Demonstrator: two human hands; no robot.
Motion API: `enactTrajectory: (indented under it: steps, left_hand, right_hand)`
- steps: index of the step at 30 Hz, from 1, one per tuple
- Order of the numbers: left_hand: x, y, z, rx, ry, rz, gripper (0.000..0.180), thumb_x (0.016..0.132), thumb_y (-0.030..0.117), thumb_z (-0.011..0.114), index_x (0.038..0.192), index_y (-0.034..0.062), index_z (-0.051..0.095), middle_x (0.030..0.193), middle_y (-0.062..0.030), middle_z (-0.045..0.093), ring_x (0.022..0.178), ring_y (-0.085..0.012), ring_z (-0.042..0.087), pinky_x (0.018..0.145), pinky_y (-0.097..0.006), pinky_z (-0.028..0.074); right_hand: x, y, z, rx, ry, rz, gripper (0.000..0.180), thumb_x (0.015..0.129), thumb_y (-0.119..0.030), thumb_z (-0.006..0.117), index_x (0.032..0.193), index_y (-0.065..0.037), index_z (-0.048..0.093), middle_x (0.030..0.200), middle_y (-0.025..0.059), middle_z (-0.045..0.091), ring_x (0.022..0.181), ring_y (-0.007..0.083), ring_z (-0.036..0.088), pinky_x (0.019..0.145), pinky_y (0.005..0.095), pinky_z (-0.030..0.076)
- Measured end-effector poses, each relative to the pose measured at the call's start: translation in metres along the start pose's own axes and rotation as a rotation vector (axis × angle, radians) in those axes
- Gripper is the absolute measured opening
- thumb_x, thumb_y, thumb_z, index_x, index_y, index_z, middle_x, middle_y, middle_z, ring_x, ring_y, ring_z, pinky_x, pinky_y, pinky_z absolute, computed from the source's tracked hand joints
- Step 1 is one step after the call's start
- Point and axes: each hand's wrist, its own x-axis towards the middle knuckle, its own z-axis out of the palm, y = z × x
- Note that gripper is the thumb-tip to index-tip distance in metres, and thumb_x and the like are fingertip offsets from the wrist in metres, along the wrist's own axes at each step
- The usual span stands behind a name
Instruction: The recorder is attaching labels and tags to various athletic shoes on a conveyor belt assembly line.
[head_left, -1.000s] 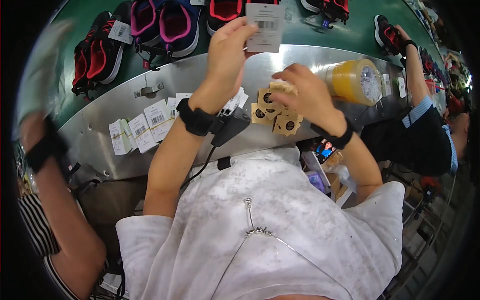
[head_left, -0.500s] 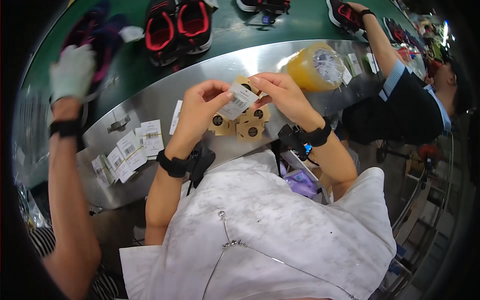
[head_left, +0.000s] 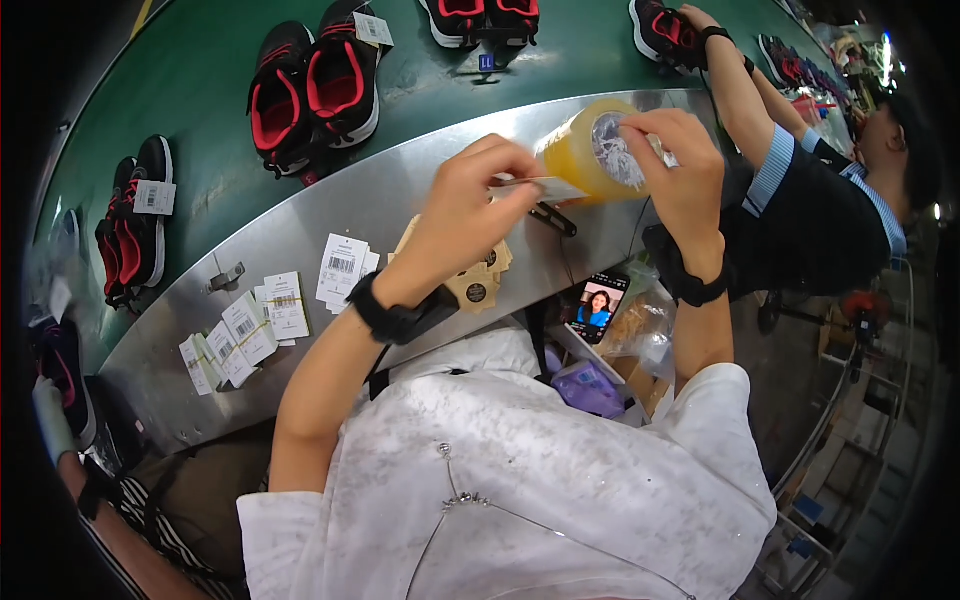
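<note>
My left hand point(head_left: 468, 212) is closed on a white hang tag point(head_left: 560, 189), which is seen nearly edge-on and points right. My right hand point(head_left: 688, 172) is over the open core of a yellow tape roll point(head_left: 566, 152), which holds a bundle of white plastic strands point(head_left: 612, 150). Its thumb and fingertips are closed at those strands; what they grip is too small to make out. Under my left wrist lie several brown cardboard tags point(head_left: 478, 291). Left of them, white barcode tags point(head_left: 340, 268) rest on the metal table point(head_left: 300, 225).
Banded tag stacks point(head_left: 240, 335) are farther left. Black-and-red shoes point(head_left: 312, 95) stand on the green belt point(head_left: 215, 60) beyond the table. At left, a co-worker's gloved hand point(head_left: 52, 415) holds a shoe; another person point(head_left: 800, 190) works at right. A phone point(head_left: 597, 308) is below my right hand.
My right hand has left the tags and moved right to the tape roll. My left hand has shifted right with a tag. Shoes on the belt have moved left; the gloved hand is lower left.
</note>
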Motion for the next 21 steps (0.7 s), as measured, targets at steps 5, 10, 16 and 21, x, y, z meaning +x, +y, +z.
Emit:
enactTrajectory:
  steps: [5,10,16,21]
  left_hand:
    - [0.057,0.010,0.054,0.078,-0.169,0.296,0.020,0.078,-0.002,0.057,0.098,-0.0002,0.059,0.096,-0.0084,0.063,0.083,-0.0152,0.061,0.073,-0.027,0.048]
    - [0.067,0.003,0.050,0.056,-0.147,0.143,0.023,0.081,0.000,0.059,0.104,-0.0003,0.060,0.093,-0.0066,0.064,0.077,-0.0133,0.062,0.072,-0.026,0.050]
    - [0.043,0.027,0.018,-0.461,0.134,-0.066,0.023,0.081,0.004,0.066,0.103,-0.0010,0.062,0.098,-0.0064,0.064,0.089,-0.0104,0.060,0.077,-0.025,0.048]
    - [0.037,0.032,0.015,-0.544,0.167,-0.084,0.024,0.081,0.005,0.067,0.103,-0.0010,0.061,0.099,-0.0069,0.064,0.088,-0.0108,0.060,0.080,-0.025,0.047]
  right_hand:
    - [0.007,-0.009,-0.012,0.601,0.281,0.088,0.010,0.090,-0.012,0.058,0.097,-0.005,0.058,0.087,0.0126,0.066,0.080,0.0222,0.064,0.071,0.0329,0.052]
    - [0.020,-0.011,-0.050,0.979,0.667,0.035,0.012,0.096,-0.011,0.049,0.106,-0.005,0.052,0.076,0.0085,0.061,0.064,0.0145,0.057,0.062,0.0252,0.052]
    - [0.021,-0.024,-0.015,0.386,0.020,0.110,0.024,0.087,0.000,0.052,0.110,-0.007,0.058,0.076,0.0045,0.059,0.064,0.0085,0.056,0.056,0.0213,0.043]
    - [0.028,-0.037,-0.003,0.284,-0.018,0.066,0.034,0.075,0.002,0.059,0.107,-0.009,0.058,0.060,0.0018,0.058,0.048,0.0162,0.058,0.046,0.0280,0.045]
